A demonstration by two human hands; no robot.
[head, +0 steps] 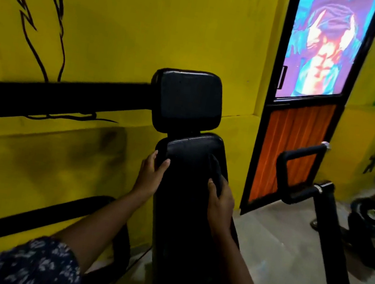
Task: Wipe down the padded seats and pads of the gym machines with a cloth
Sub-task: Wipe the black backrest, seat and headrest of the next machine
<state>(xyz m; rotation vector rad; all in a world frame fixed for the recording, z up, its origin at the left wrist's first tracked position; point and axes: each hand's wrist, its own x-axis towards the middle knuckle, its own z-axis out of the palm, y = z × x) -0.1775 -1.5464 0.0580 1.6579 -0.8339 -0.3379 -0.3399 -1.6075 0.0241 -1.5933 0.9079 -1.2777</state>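
The left hand curls round the 9 o'clock edge of the long pad. The right hand clutches a dark cloth against its 3 o'clock edge. The head pad is at 12 o'clock.

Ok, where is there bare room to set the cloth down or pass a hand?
Free: the long pad below both hands, and the floor between it and the angled post. Crowded: the pad's top, where the left hand grips the edge and the right hand holds the cloth.
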